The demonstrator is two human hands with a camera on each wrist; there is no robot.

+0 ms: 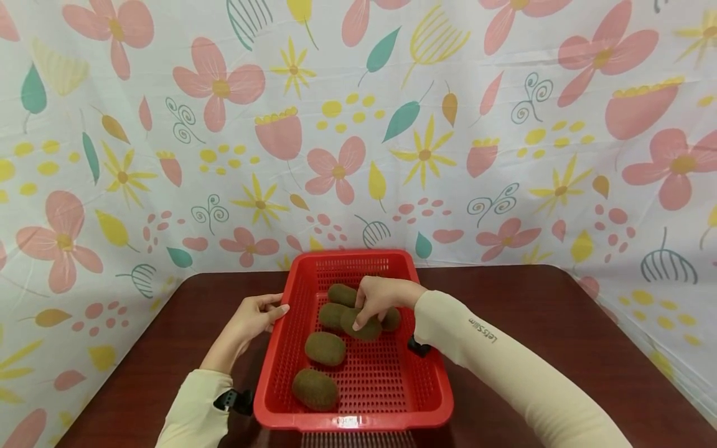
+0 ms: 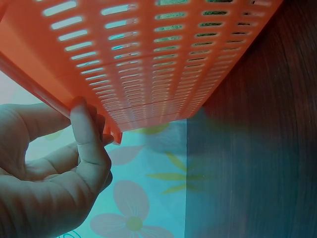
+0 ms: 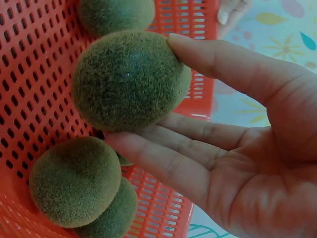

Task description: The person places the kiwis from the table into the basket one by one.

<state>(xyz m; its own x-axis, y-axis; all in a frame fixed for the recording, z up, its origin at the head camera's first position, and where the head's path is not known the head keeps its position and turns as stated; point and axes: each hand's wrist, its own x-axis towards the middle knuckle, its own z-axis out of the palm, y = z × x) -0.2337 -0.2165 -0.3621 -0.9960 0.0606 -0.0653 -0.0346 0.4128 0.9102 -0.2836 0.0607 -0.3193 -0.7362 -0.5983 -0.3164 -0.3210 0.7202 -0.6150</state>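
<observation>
My right hand (image 1: 382, 296) is inside a red plastic basket (image 1: 435, 373), pinching a brown fuzzy kiwi (image 1: 366, 328) between thumb and fingers. In the right wrist view that kiwi (image 3: 126, 82) sits between the thumb above and the fingers below. Several other kiwis lie in the basket: one nearest its front (image 1: 315, 389), another behind it (image 1: 325, 348), and more around the right hand, partly hidden by it. At the basket's left side, my left hand (image 1: 253, 320) holds the rim; the left wrist view shows its thumb and fingers (image 2: 86, 134) at the edge.
The basket stands on a dark reddish-brown table (image 1: 504, 323), its slotted walls and floor visible. Behind the table hangs a white curtain (image 1: 358, 124) printed with flowers and leaves. Black straps (image 1: 235, 401) sit at both wrists, over pale sleeves (image 1: 504, 348).
</observation>
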